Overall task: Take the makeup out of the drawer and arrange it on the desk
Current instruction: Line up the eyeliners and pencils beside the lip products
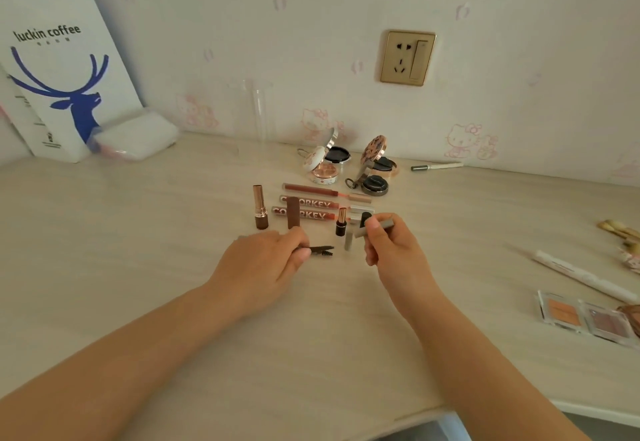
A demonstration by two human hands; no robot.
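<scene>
Makeup pieces lie in a cluster at the middle of the pale counter [138, 267], and two of them are in the person's grasp. The left hand [266, 267] has its fingers [303, 253] pinched round a dark brow pencil [322, 250] with a small spoolie brush at its tip, held low over the counter. The right hand [391, 250] grips a grey cap [377, 226] between thumb and curled fingers (the pencil's cap, by its colour).

Just beyond the hands stand a rose-gold lipstick [260, 207], a brown cap [293, 212] and a smaller lipstick [341, 221]. Behind them lie two lip gloss tubes [304, 210] side by side, then two open cushion compacts [325, 160] near the wall. Far right sit eyeshadow palettes [585, 319] and a white pen [581, 276]. A coffee bag [62, 66] leans at back left.
</scene>
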